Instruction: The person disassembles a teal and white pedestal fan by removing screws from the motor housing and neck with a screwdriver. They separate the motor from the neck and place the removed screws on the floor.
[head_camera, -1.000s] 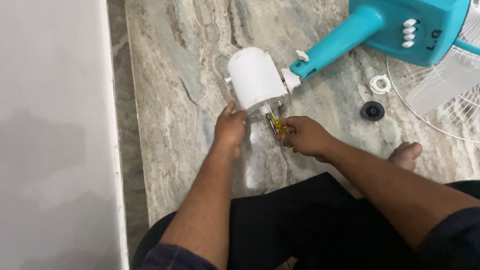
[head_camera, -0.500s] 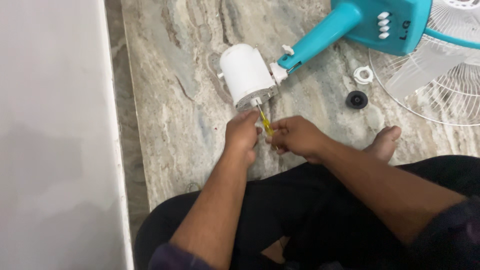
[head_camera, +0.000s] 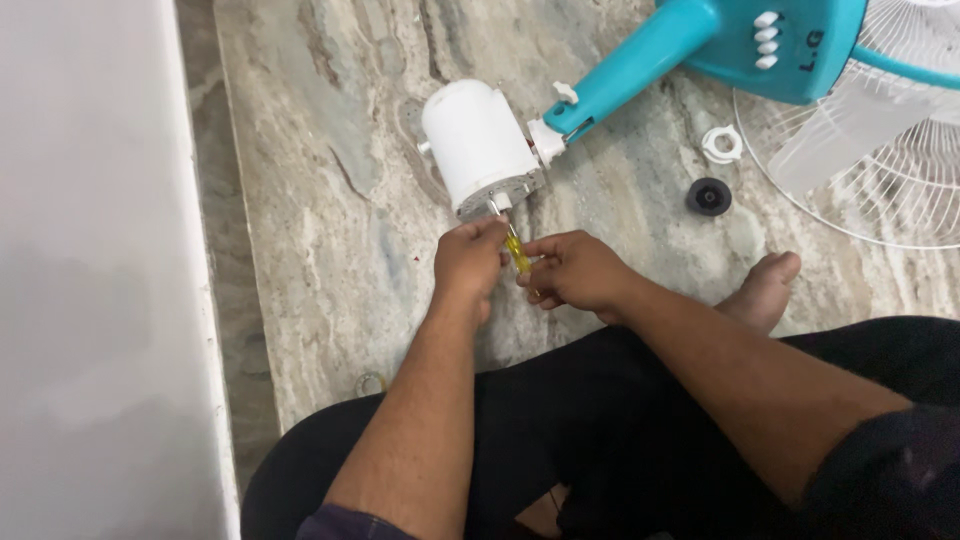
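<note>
A marble floor (head_camera: 330, 250) is seen under everything, with a white wall (head_camera: 90, 270) off at 9 o'clock. A wire grille (head_camera: 880, 170) is laid flat at 2 o'clock, and a teal fan body (head_camera: 720, 45) with 4 white buttons is stretched across 1 o'clock. Its white motor housing (head_camera: 478, 145) is lying just above centre, open end turned toward 6 o'clock. Right below that, the left hand (head_camera: 468, 262) is closed up near the screwdriver's metal tip, exact grip can't be told. The right hand (head_camera: 572, 270) is wrapped round the yellow screwdriver (head_camera: 516, 252), tip pushed to the housing. A white ring nut (head_camera: 720, 145) and black cap (head_camera: 708, 196) are parked at 2 o'clock, apart.
</note>
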